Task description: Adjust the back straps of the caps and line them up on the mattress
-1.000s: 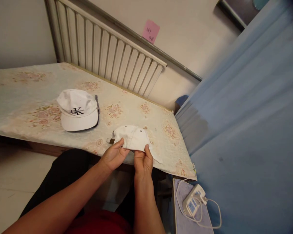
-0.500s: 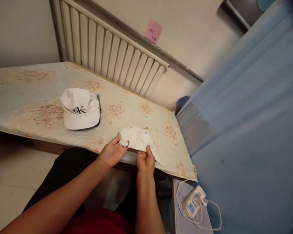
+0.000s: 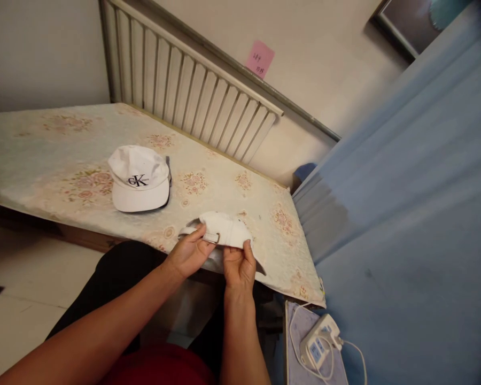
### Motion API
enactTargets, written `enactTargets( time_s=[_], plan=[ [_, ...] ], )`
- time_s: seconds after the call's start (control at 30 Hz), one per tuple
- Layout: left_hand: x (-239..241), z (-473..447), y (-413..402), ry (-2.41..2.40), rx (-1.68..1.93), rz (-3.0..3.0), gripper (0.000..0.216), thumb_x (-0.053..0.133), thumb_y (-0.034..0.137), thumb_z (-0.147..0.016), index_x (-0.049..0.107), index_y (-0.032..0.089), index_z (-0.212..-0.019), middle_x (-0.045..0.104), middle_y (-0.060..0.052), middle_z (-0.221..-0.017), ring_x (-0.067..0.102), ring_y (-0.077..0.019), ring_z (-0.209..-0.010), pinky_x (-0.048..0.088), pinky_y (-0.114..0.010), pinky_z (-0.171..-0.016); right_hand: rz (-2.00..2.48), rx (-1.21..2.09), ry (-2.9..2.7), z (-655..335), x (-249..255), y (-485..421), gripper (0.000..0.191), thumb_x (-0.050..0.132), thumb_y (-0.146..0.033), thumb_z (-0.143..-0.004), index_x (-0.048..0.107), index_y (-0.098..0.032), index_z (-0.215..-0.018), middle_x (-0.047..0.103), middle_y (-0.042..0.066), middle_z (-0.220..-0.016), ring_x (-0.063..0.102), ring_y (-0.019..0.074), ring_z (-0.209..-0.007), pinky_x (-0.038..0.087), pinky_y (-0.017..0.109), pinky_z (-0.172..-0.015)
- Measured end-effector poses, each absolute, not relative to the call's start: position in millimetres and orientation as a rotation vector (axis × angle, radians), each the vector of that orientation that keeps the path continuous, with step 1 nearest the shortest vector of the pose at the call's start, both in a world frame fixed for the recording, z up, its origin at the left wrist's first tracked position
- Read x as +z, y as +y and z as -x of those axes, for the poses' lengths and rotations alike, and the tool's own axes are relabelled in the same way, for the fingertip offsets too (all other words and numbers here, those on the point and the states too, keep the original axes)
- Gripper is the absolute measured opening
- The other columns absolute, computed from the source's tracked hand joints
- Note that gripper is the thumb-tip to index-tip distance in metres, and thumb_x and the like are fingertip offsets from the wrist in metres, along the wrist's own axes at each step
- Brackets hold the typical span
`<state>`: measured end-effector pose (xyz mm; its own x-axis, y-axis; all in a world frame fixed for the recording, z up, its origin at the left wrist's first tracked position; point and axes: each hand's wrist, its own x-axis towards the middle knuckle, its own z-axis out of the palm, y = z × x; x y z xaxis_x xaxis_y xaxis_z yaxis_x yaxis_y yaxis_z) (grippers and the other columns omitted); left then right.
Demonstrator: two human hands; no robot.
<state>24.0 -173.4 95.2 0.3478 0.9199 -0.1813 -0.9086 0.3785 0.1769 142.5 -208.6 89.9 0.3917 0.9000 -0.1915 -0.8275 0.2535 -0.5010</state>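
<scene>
Both hands hold a white baseball cap [image 3: 229, 230] over the near edge of the table. My left hand [image 3: 189, 251] is closed on its back strap, beside a metal buckle [image 3: 218, 238]. On the cap's lower right edge, my right hand [image 3: 239, 263] pinches the fabric between thumb and fingers. The strap's opening faces left, and the brim is mostly hidden behind my right hand. Farther left, a second white cap [image 3: 140, 179] with black "CK" lettering rests on the table, brim toward me; something dark shows behind its right side.
A flower-patterned cloth covers the table [image 3: 220, 184]. Behind it stands a white radiator [image 3: 184, 85] below a pink note [image 3: 260, 58]. A blue curtain [image 3: 404, 214] hangs on the right. A power strip [image 3: 319, 342] with white cables lies on a small stand [image 3: 294, 369] at lower right.
The held cap has turned, so more of its strap and back opening shows and less of its brim. The view has shifted slightly; the other cap still rests on the cloth.
</scene>
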Motion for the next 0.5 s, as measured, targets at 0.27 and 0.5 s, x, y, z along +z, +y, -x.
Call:
enactTargets(
  time_s=[0.27,0.5],
  plan=[
    [92.4,-30.7,-180.9,0.221,1.129,-0.112,0.034,0.047,-0.001,-0.094,0.064,0.016,-0.118,0.076,-0.006,-0.097,0.073,-0.0142,-0.091,0.056,-0.026,-0.092,0.632,1.194,-0.482,-114.8,88.6,-216.0,0.045,0.076,-0.026,-0.075,0.064,-0.015,-0.117,0.076,0.010,-0.114,0.071,0.0214,-0.106,0.045,0.043,-0.111],
    [94.6,-30.9,-185.8,0.239,1.091,-0.212,0.036,0.051,-0.001,-0.091,0.063,0.016,-0.120,0.075,-0.007,-0.101,0.072,-0.0166,-0.096,0.053,-0.030,-0.099,0.771,1.130,-0.431,-111.4,85.2,-214.7,0.049,0.079,-0.020,-0.068,0.064,-0.014,-0.115,0.077,0.008,-0.105,0.073,0.0201,-0.099,0.052,0.038,-0.102]
  ],
)
